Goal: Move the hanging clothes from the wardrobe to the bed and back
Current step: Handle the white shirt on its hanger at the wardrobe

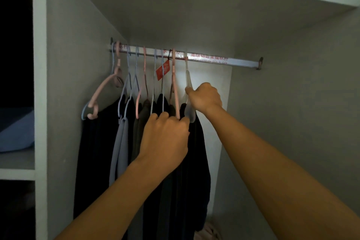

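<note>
Right hand (204, 97) grips the white hanger (188, 78) on the wardrobe rail (224, 60) — left hand (165, 134) clenches the pink hanger (176, 91) over dark garments (196, 152).

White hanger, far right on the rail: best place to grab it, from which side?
Probably the white hanger by its neck, just under the hook, coming from the right: that side of the rail is bare, and the neck stands clear above the clothes. The right hand grips there.
</note>
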Demonstrator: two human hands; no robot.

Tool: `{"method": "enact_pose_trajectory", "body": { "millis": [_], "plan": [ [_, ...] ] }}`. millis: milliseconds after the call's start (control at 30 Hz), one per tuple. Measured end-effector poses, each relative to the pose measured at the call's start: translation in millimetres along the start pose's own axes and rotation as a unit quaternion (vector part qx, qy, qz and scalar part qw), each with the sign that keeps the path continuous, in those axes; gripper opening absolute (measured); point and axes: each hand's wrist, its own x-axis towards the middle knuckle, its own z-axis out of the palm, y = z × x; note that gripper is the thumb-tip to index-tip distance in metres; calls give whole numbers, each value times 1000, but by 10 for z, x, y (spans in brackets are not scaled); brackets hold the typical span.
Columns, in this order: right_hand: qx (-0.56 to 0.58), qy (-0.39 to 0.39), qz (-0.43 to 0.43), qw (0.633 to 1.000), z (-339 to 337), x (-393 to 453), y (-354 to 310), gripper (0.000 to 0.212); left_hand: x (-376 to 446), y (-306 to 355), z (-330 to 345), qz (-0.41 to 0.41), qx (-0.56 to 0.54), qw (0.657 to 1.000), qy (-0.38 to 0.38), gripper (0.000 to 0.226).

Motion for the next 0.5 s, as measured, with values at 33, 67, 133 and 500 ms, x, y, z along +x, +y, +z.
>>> {"method": "enact_pose_trajectory", "body": {
  "millis": [33, 67, 133, 500],
  "plan": [
    [-1, -4, -3, 1000, -48, -63, 30, 46, -17, 28, -14, -5, -10, 1000, 1, 13],
    [-4, -7, -8, 1000, -97, -129, 64, 48, -43, 54, -19, -11, -25, 1000, -2, 11],
    [-9, -19, -23, 1000, -194, -284, 140, 51, -108, 89, 29, -47, -60, 997, -2, 15],
    [-86, -152, -87, 981, -659, -1330, 553, 22, -405, 237, 114, -82, -163, 977, -114, 22]
  ]
}}
